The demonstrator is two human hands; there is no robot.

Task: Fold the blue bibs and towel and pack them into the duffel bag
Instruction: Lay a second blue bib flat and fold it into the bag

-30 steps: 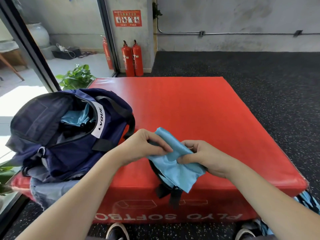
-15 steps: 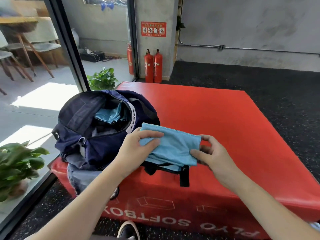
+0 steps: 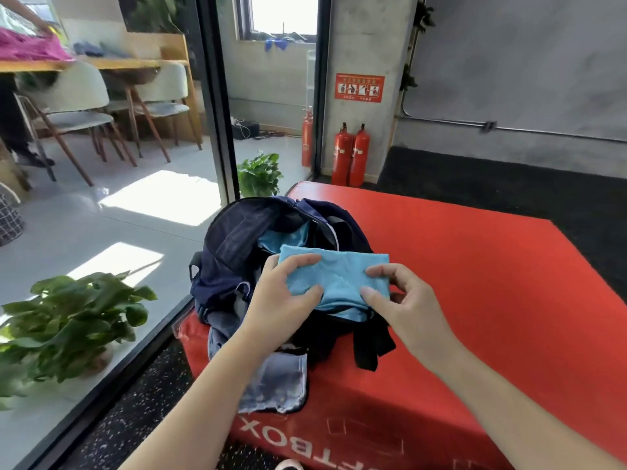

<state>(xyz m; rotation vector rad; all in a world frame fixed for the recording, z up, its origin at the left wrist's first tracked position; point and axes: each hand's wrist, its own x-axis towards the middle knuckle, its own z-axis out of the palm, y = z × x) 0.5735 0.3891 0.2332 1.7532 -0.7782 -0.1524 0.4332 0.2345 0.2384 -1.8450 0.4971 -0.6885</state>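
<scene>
Both hands, left hand (image 3: pixel 285 296) and right hand (image 3: pixel 403 303), are gripping the folded bib (image 3: pixel 336 276), hiding the duffel bag (image 3: pixel 237 252) opening.

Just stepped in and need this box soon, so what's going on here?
A person is packing a navy duffel bag that sits open on the red soft box. Both hands, the left hand and right hand, hold a folded light blue cloth over the bag's opening. Another light blue piece already lies inside. A grey-blue cloth hangs over the box's front edge.
</scene>
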